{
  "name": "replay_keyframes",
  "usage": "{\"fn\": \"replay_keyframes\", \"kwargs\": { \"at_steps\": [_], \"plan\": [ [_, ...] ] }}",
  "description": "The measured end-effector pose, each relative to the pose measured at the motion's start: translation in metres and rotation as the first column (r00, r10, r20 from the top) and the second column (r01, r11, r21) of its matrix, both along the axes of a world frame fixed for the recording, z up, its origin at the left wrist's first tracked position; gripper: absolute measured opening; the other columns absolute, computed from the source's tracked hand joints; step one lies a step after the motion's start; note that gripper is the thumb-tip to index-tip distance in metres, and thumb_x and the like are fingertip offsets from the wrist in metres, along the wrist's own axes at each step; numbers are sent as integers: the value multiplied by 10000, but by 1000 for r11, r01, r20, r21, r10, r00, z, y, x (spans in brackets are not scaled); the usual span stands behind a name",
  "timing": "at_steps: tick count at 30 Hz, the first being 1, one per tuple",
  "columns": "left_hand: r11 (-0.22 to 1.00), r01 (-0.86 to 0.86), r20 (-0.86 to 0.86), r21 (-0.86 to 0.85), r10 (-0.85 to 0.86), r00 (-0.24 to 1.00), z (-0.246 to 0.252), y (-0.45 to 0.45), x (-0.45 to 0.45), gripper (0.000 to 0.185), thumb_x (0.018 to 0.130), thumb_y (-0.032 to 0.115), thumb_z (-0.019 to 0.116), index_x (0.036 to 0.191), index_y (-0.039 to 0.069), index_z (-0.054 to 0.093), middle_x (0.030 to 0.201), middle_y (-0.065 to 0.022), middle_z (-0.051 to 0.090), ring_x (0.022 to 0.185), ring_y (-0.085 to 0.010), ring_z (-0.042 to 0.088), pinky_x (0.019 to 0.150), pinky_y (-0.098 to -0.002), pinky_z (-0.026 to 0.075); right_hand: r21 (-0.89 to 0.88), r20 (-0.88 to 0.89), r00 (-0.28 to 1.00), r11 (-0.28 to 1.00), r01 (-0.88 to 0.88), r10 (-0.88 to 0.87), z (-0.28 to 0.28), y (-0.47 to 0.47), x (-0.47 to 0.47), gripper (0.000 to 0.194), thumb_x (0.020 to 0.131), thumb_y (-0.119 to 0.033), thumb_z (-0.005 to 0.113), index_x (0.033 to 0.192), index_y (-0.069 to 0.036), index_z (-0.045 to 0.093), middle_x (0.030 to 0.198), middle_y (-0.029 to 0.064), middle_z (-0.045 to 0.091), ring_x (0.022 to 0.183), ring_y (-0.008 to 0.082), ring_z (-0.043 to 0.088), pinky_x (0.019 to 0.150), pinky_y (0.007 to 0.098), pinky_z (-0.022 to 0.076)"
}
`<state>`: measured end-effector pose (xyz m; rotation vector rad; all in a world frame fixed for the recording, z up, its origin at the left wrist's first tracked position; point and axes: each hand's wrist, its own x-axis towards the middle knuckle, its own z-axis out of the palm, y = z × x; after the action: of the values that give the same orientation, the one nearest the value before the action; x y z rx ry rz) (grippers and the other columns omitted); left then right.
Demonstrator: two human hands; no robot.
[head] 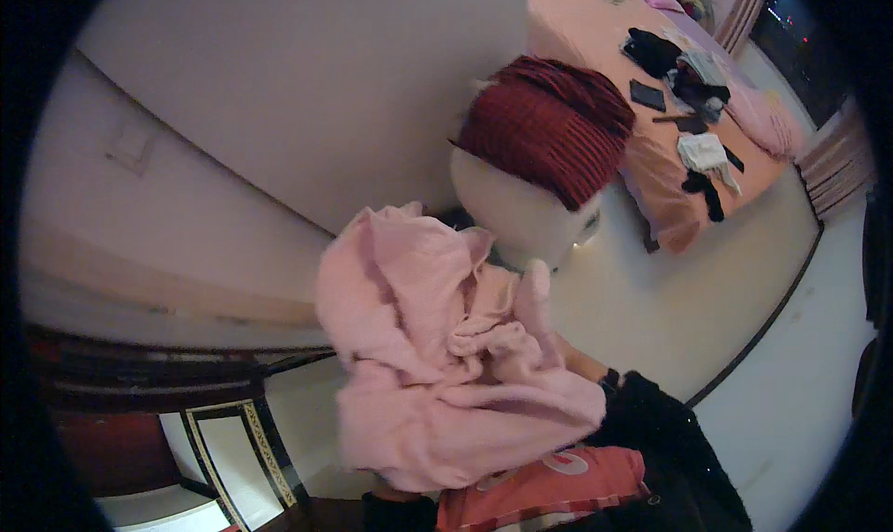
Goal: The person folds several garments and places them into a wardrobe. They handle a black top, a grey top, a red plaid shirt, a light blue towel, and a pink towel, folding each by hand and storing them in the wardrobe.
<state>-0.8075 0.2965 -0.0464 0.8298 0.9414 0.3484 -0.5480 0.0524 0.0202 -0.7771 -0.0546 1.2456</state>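
Note:
A large crumpled pink cloth fills the space in front of my chest, with folds heaped on top. My right hand reaches into its right side; the wrist shows, and the fingers are hidden in the folds. Under the cloth's lower edge is my left hand, of which only a sliver near the black cuff shows. Just beyond the cloth, a dark red ribbed knit fabric lies folded over the top of a pale rounded piece of furniture.
A bed with a peach cover stands at the upper right, with dark and white clothes spread on it. A large pale panel rises at the left. Beyond the bed hang pink curtains. A doorway with a patterned frame is at the lower left.

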Motion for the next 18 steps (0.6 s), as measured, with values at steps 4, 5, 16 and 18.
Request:
{"fn": "replay_keyframes", "kwargs": {
  "at_steps": [4,5,16,18],
  "plan": [
    [991,132,-11,-20,-132,991,31,-37,-47,427,836,139,620,1226,-5,524,1188,-92,573,1105,-234,524,950,-369,406,44,150,983,994,104,-109,51,-34,-24,505,821,-42,613,1293,-29,436,1202,92,561,1063,184,571,909,320,475],
    [984,180,-12,-18,-180,984,37,-38,-50,428,838,141,618,1228,-8,522,1191,-92,572,1105,-233,525,950,-367,406,138,102,984,982,132,-147,63,-42,-31,490,805,-21,621,1270,-27,466,1179,89,575,1046,179,579,904,319,477],
    [617,392,100,682,-610,786,160,-83,38,487,846,61,584,1313,39,447,1311,-96,477,1231,-188,427,1017,-319,346,151,516,820,968,199,-249,139,-122,-79,326,850,-74,624,1170,-26,582,1093,41,609,1027,133,557,893,287,455],
    [696,619,413,364,-716,563,185,-118,46,487,836,65,620,1293,16,459,1274,-91,515,1190,-173,467,986,-314,378,25,642,745,976,217,-182,145,-119,-100,307,869,-103,615,1165,-25,588,1081,24,608,1016,114,543,885,278,443]
  ]
}}
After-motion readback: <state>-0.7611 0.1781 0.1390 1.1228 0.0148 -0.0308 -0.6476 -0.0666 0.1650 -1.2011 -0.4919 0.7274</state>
